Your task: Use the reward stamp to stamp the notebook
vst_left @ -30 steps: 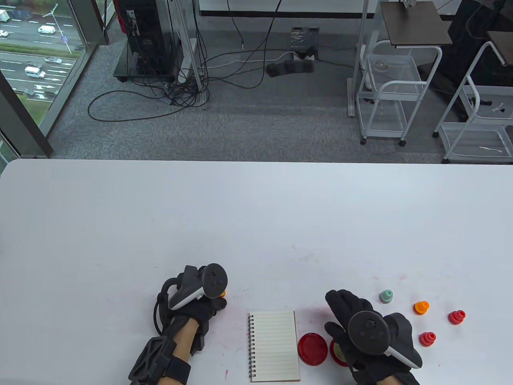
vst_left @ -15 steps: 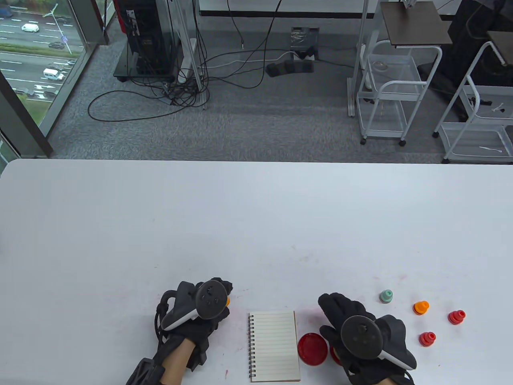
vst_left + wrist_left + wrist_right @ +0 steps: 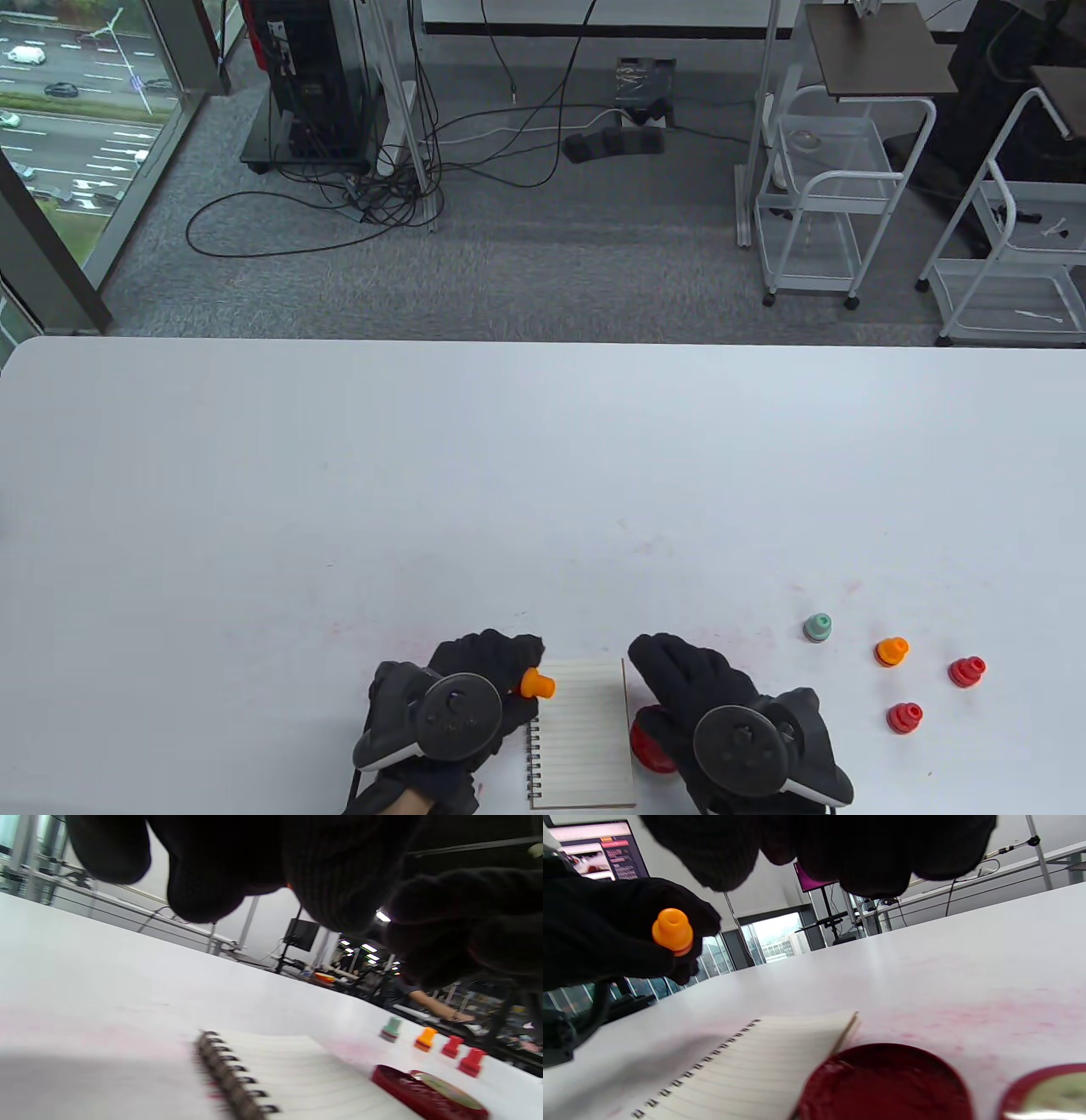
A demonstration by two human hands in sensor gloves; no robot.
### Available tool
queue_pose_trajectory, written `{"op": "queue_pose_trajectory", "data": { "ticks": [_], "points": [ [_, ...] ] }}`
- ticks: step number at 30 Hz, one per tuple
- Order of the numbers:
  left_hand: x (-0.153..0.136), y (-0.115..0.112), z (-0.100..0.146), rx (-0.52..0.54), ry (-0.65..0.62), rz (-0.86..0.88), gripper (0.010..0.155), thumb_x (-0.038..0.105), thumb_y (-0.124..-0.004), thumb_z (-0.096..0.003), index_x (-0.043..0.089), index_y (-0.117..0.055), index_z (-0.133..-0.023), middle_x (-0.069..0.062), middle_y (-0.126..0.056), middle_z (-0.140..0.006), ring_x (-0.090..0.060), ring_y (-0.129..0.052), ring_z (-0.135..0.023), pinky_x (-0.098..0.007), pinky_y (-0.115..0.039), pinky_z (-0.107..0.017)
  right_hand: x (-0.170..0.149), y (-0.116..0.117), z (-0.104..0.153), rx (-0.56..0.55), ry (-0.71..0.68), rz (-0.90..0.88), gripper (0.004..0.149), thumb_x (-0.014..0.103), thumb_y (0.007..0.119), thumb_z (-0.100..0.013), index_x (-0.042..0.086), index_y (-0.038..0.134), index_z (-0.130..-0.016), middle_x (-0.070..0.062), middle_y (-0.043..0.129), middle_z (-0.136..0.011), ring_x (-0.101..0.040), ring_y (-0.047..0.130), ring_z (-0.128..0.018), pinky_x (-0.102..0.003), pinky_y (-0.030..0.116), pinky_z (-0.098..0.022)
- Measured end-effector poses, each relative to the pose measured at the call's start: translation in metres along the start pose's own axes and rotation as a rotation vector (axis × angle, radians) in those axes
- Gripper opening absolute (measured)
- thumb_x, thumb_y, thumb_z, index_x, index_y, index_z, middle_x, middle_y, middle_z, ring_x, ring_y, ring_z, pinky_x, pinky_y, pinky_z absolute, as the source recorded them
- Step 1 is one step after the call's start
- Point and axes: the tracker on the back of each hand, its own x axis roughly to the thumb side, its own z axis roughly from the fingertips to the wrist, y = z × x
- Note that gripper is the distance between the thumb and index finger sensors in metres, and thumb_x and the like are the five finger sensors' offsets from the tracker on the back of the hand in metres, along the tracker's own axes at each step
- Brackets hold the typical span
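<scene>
A white desk carries a spiral notebook, open to a lined page, near its front edge. The left hand hangs over the notebook's spiral-bound side, its fingers clenched round an orange stamp whose knob points sideways across the page. The right hand hovers at the notebook's other side with fingers relaxed and holding nothing, above a round red ink pad touching the notebook's edge. Beyond the ink pad, well apart from the notebook, stand four small stamps: green, orange and two red.
</scene>
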Motion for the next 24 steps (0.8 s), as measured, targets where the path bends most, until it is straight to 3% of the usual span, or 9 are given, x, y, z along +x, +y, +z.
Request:
{"op": "queue_pose_trajectory", "data": {
  "ticks": [3, 7, 14, 20, 24],
  "points": [
    [0.016, -0.002, 0.001, 0.045, -0.062, -0.079, 0.069, 0.046, -0.091, -0.0346, 0.011, -0.079, -0.093, 0.000, -0.095, -0.068, -0.015, -0.099, -0.052, -0.053, -0.084, -0.058, 0.009, 0.006, -0.002, -0.039, -0.025, -0.127, 0.063, 0.037, 0.078, -0.047, 0.015, 0.059, -0.102, -0.016, 0.070, -0.100, -0.040, 0.087, -0.074, -0.057, 0.079, -0.055],
    [0.022, -0.005, 0.000, 0.066, -0.069, -0.055, 0.071, 0.048, -0.089, -0.0341, 0.010, -0.080, -0.093, 0.001, -0.096, -0.066, -0.016, -0.100, -0.051, -0.053, -0.085, -0.058, 0.017, 0.012, -0.003, -0.100, -0.032, -0.227, 0.059, 0.038, 0.079, -0.045, 0.013, 0.064, -0.097, -0.016, 0.079, -0.092, -0.034, 0.095, -0.064, -0.053, 0.085, -0.048],
    [0.019, -0.005, 0.004, 0.124, -0.101, 0.064, 0.071, 0.049, -0.089, -0.0336, 0.010, -0.082, -0.092, 0.001, -0.097, -0.065, -0.016, -0.101, -0.050, -0.052, -0.085, -0.057, 0.026, 0.019, -0.005, -0.184, -0.017, -0.254, 0.052, 0.033, 0.081, -0.044, 0.014, 0.068, -0.091, -0.012, 0.086, -0.081, -0.026, 0.099, -0.053, -0.046, 0.089, -0.041],
    [0.018, -0.005, 0.004, 0.099, -0.095, 0.065, 0.072, 0.051, -0.087, -0.0363, 0.012, -0.077, -0.097, -0.001, -0.094, -0.076, -0.020, -0.099, -0.060, -0.055, -0.081, -0.061, 0.022, 0.016, -0.005, -0.194, -0.022, -0.279, 0.050, 0.032, 0.083, -0.043, 0.015, 0.072, -0.089, -0.012, 0.088, -0.078, -0.025, 0.099, -0.052, -0.046, 0.089, -0.041],
    [0.019, -0.003, 0.005, 0.117, -0.101, 0.045, 0.070, 0.050, -0.088, -0.0367, 0.013, -0.079, -0.095, -0.001, -0.095, -0.075, -0.020, -0.100, -0.060, -0.054, -0.082, -0.061, 0.023, 0.015, -0.004, -0.199, -0.029, -0.274, 0.050, 0.032, 0.084, -0.043, 0.015, 0.072, -0.089, -0.011, 0.088, -0.078, -0.025, 0.099, -0.052, -0.046, 0.089, -0.041]
  ]
}}
